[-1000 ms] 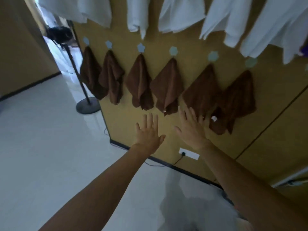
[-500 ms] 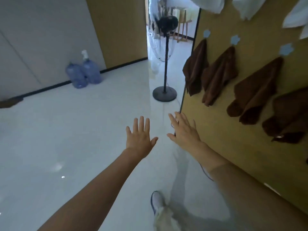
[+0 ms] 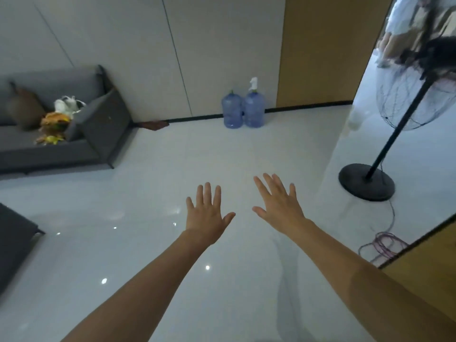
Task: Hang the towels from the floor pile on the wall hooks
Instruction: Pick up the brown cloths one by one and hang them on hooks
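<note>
My left hand (image 3: 208, 215) and my right hand (image 3: 278, 206) are both stretched out in front of me over the white floor, palms down, fingers straight and spread, holding nothing. A brown cloth, likely a towel (image 3: 154, 124), lies on the floor against the far wall beside the sofa's end. The wall with the hooks and hung brown towels is out of view; only a strip of the tan panel (image 3: 424, 257) shows at the lower right.
A grey sofa (image 3: 98, 124) with bags stands at the left. Two blue water jugs (image 3: 243, 111) sit by the far wall. A black standing fan (image 3: 366, 181) is at the right, with a coiled cable (image 3: 381, 243) on the floor near it.
The view has swung left, away from the towel wall and toward the open room. Both hands stay open and empty, held out ahead.
</note>
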`<state>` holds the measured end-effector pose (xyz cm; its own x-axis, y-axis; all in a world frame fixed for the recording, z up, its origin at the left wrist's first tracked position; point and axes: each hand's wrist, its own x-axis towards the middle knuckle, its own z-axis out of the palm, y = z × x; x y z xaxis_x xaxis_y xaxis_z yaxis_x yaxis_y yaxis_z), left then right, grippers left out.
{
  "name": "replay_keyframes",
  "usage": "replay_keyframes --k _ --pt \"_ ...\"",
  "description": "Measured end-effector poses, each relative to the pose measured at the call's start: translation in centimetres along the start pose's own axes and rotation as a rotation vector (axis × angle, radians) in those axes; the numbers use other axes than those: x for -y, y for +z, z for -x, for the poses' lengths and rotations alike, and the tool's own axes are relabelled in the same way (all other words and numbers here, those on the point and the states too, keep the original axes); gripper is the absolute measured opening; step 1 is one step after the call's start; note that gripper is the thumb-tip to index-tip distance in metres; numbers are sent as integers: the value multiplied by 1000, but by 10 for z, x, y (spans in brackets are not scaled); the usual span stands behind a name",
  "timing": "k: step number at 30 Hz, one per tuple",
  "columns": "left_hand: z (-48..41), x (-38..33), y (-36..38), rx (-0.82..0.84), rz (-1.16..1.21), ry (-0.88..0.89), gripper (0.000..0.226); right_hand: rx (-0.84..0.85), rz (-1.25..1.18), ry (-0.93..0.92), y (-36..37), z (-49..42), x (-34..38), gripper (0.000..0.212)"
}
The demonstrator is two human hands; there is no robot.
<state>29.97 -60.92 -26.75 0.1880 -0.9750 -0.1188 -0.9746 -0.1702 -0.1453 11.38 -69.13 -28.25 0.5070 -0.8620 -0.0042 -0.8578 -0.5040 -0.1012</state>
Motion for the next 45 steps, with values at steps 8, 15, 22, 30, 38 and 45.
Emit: replay_keyframes --k 8,15,22,30,38,45 --pt "-115 95 11 4 73 -201 79 12 3 -177 -2 -178 47 79" --pt "-265 194 12 -25 135 -251 82 22 34 -179 -10 -353 83 78" --pt "-394 275 2 -38 178 -257 80 58 80 -153 -10 -500 117 79" --pt "-546 361 14 -7 110 -274 82 69 34 -208 17 -678 154 79" --pt "-721 460 8 10 78 -377 82 77 -3 -310 29 -906 188 79" --pt "-833 555 -2 -13 138 -491 83 75 25 -440 18 -1064 253 79"
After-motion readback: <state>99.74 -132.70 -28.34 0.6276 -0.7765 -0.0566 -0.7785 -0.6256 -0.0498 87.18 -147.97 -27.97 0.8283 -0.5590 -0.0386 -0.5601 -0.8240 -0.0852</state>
